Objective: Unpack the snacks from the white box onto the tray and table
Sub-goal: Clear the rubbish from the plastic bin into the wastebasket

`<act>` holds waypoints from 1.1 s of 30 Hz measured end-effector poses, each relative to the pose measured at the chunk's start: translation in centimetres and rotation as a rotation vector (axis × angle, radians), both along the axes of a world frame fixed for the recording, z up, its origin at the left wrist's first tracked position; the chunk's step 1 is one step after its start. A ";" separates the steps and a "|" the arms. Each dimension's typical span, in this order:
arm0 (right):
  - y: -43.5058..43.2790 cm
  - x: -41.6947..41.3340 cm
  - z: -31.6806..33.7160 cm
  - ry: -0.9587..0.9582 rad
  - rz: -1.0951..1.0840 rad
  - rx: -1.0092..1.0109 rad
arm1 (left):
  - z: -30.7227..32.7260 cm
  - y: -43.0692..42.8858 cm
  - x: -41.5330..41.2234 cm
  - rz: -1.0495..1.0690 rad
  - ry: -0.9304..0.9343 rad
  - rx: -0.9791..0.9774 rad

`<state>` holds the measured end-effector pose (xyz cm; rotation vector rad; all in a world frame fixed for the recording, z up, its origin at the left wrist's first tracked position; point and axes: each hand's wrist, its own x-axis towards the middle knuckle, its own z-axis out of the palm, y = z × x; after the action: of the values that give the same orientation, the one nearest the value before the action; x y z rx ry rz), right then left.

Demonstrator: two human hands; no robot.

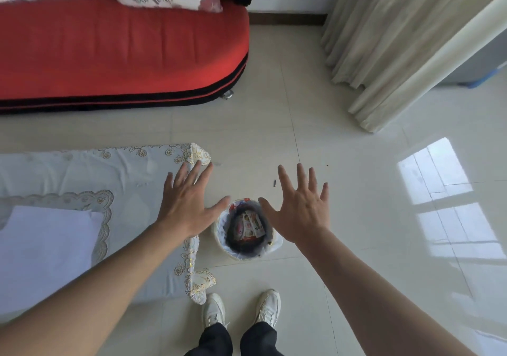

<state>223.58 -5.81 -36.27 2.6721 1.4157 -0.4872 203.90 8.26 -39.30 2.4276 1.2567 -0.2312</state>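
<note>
The white box (46, 248) is, as I read it, the pale flat-topped shape at the left end of the bench (82, 171). The picture's edge cuts it off, so I cannot tell whether it is open or what it holds. No tray is in view and no snack lies on the cloth, so the unpacking looks not yet begun. Both hands are well apart from the box. The left grip (186, 207) is spread wide with straight fingers and holds nothing, over the bench's right end at a turned-up corner of the tablecloth (199, 154). The right grip (299, 215) is equally splayed and empty, out over the floor (356, 163). The nearest hazard is that loose cloth: fingers catching the folded corner could drag the whole cover and pull the box along with it. Whether the left fingers touch the cloth I cannot say. Between the hands, on the floor just beside the bench, stands a lined waste bin (219, 232) with printed packets (251, 225) in it. These could be mistaken for the snacks, and anything fumbled off the bench edge could fall in. The white shoes (214, 311) stand close to the hanging hem, which could snag a foot.
</note>
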 end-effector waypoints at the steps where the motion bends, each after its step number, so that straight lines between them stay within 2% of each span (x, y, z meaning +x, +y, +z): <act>1: -0.1 -0.4 1.4 -0.002 0.001 0.013 | 1.4 0.1 -0.1 -0.007 -0.014 -0.006; 9: -0.2 -2.6 14.2 -0.029 0.087 0.189 | 14.7 -0.4 -3.1 -0.057 -0.074 0.086; 16: -1.0 -3.6 24.3 -0.090 0.195 0.363 | 25.1 -2.2 -6.8 -0.039 -0.001 0.203; 22: -3.8 -4.6 27.5 -0.069 0.325 0.403 | 31.5 -7.0 -10.1 0.157 -0.057 0.283; 28: -4.7 -6.0 30.1 -0.040 0.527 0.382 | 34.2 -15.2 -14.2 0.375 -0.107 0.355; 33: -4.0 -10.6 32.8 -0.019 0.706 0.421 | 36.2 -20.9 -19.9 0.579 -0.045 0.415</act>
<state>212.93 -9.77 -3.48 2.1584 2.5055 -0.0985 184.04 -12.64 -3.10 2.2255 2.0776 0.2728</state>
